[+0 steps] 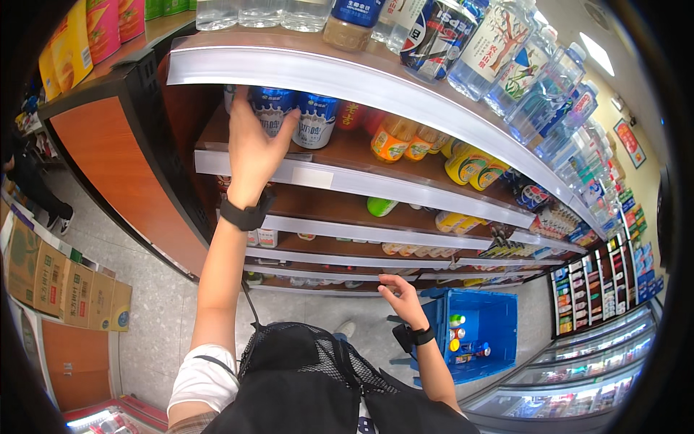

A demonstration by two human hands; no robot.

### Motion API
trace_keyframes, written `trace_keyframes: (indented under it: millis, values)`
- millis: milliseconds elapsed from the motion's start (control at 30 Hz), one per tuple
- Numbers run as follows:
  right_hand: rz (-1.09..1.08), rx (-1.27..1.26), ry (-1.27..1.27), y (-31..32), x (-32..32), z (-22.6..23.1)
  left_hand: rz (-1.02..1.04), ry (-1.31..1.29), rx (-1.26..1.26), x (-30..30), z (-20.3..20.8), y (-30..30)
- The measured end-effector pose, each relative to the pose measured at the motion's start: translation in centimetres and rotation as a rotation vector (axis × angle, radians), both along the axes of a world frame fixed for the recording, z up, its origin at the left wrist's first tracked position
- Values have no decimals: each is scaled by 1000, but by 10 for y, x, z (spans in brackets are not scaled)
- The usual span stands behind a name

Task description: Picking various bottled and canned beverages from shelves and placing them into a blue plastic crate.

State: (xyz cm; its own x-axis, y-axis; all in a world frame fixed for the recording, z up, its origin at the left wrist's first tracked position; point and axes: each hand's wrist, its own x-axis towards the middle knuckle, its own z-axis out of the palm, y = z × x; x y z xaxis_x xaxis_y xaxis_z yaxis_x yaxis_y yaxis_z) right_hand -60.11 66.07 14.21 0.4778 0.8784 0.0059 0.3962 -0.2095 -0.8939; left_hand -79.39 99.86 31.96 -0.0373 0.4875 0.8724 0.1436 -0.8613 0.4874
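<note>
My left hand point(254, 148) reaches into the second shelf from the top, at its left end. Its fingers and thumb straddle a blue-and-white can point(273, 108), with the thumb at the can's right side. A matching can point(316, 121) stands upright just right of my thumb. How firmly the fingers press is partly hidden by the hand itself. Down low, my right hand point(403, 300) hangs in front of the lower shelves, fingers loosely curled and apart, holding nothing. Beside it stands a blue shopping basket point(499, 304) with several cans and bottles inside.
Overhead, the top shelf edge point(325, 69) juts out above my left hand, carrying water bottles point(491, 40). Orange drink bottles point(392, 139) stand further right. A dark shelf end panel point(137, 137) borders the left; cardboard boxes point(65, 282) and glass-topped freezers point(585, 376) flank the aisle.
</note>
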Motion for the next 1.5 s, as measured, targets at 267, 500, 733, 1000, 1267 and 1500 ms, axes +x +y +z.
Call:
trace_keyframes:
  millis: [267, 500, 733, 1000, 1267, 1500]
  values:
    - [49, -1, -48, 1, 0, 29, -78, 134, -243, -4, 0, 5]
    - [233, 74, -118, 25, -34, 56, -54, -231, 226, -18, -37, -9]
    - [307, 206, -198, 35, -72, 89, -343, -128, 107, -39, -106, -76]
    - [223, 269, 59, 38, -88, 78, -787, 523, -38, -29, -133, -148]
    - [-71, 156, 230, 0, -102, 46, -1071, 782, -145, -15, -153, -174]
    - [-321, 183, 333, -39, -90, 5, -1207, 948, -234, 22, -172, -210]
